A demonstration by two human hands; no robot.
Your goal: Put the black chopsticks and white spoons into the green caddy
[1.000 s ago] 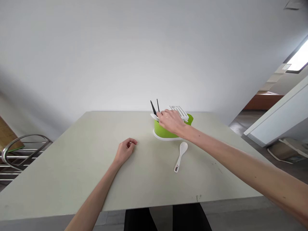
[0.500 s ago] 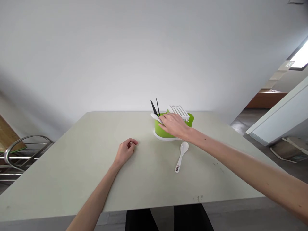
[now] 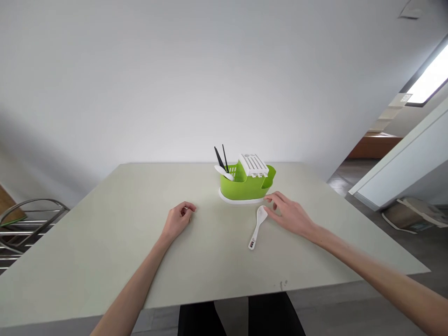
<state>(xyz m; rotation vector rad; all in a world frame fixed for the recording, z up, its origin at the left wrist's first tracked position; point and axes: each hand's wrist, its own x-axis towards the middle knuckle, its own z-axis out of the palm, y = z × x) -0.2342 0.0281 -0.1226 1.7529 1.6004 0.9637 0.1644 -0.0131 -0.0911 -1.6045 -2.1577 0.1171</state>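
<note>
A white spoon (image 3: 257, 227) lies on the table, its bowl pointing away from me and a small dark label on its handle. Just right of that bowl is my right hand (image 3: 292, 215), open and empty, with its thumb close to the bowl's edge; whether they touch I cannot tell. Behind it stands a green cutlery holder (image 3: 241, 189) with a white base and a white slotted top. Black chopsticks (image 3: 220, 157) and white spoons (image 3: 224, 172) lean in its left compartment. My left hand (image 3: 178, 220) rests on the table, fingers loosely curled in, holding nothing visible.
The pale table (image 3: 115, 242) reaches back to a white wall (image 3: 175, 84). At the left is a metal rack (image 3: 31, 224) beside the table. A bin-like container (image 3: 413, 215) sits on the floor at the right.
My right hand has come away from the holder's left compartment, back toward the spoon on the table, and its fingers are now apart. White spoons stay in the holder. The view has shifted slightly.
</note>
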